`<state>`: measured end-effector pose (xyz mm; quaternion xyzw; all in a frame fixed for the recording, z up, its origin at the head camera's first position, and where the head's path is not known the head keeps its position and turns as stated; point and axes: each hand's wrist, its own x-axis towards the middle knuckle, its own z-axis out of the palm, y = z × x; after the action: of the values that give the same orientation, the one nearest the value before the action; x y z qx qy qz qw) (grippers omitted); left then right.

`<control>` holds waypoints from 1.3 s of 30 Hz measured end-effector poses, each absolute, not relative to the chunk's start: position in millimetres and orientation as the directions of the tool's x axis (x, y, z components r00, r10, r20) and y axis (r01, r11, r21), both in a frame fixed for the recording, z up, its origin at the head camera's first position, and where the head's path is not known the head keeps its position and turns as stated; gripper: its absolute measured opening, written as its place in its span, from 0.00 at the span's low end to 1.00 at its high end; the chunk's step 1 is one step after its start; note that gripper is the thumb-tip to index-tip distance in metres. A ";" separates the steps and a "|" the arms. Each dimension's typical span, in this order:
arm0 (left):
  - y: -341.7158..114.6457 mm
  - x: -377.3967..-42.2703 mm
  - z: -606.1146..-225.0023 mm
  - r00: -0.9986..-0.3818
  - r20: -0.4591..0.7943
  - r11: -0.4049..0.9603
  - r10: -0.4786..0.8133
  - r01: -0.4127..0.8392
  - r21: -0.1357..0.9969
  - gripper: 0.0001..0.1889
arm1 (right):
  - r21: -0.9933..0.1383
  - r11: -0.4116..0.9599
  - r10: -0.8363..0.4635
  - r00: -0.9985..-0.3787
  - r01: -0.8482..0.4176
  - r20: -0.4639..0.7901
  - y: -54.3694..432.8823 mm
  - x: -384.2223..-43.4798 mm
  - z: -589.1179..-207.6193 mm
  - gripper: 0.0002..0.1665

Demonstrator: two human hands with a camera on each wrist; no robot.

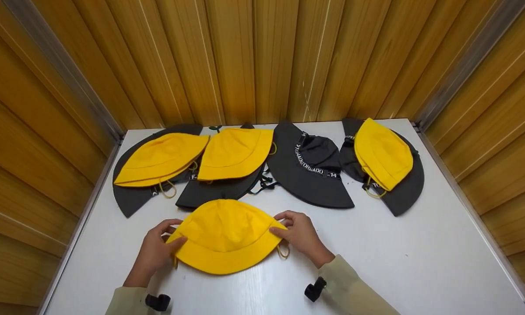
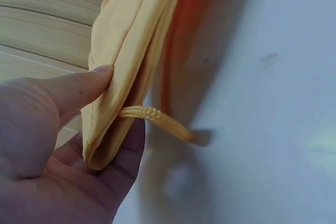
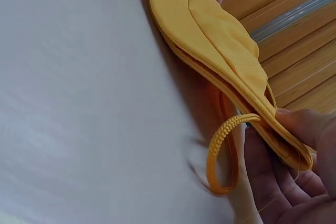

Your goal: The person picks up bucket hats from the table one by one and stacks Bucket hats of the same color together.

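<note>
A yellow bucket hat (image 1: 227,232), folded flat with its brim edge toward me, is held between both hands at the front of the table. My left hand (image 1: 155,249) pinches its left corner, thumb on top and fingers beneath. At the opposite corner, my right hand (image 1: 304,234) grips the hat the same way. In the left wrist view the two brim layers (image 2: 139,72) lie together, and a yellow cord (image 2: 157,118) hangs from them. A looped cord (image 3: 212,161) dangles near the right hand's fingers in the right wrist view.
Behind it, a row of black wide-brimmed hats (image 1: 306,175) lies on the white table (image 1: 398,262). Yellow hats rest on three of them: at left (image 1: 161,157), centre-left (image 1: 236,153) and far right (image 1: 385,153). Wood-patterned walls (image 1: 271,61) enclose the back and sides.
</note>
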<state>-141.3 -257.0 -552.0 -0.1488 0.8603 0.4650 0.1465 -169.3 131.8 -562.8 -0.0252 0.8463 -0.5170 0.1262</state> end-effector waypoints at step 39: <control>-233.4 -135.4 -542.3 -0.946 -0.303 0.848 -0.120 -0.256 0.464 0.30 | -0.617 0.782 -0.145 -0.988 -0.089 -0.042 103.2 -174.1 -564.9 0.16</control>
<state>-135.4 -233.4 -542.3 -0.0986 0.9521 0.2574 0.1323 -174.1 103.2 -564.9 -0.0621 0.9428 -0.3246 0.0436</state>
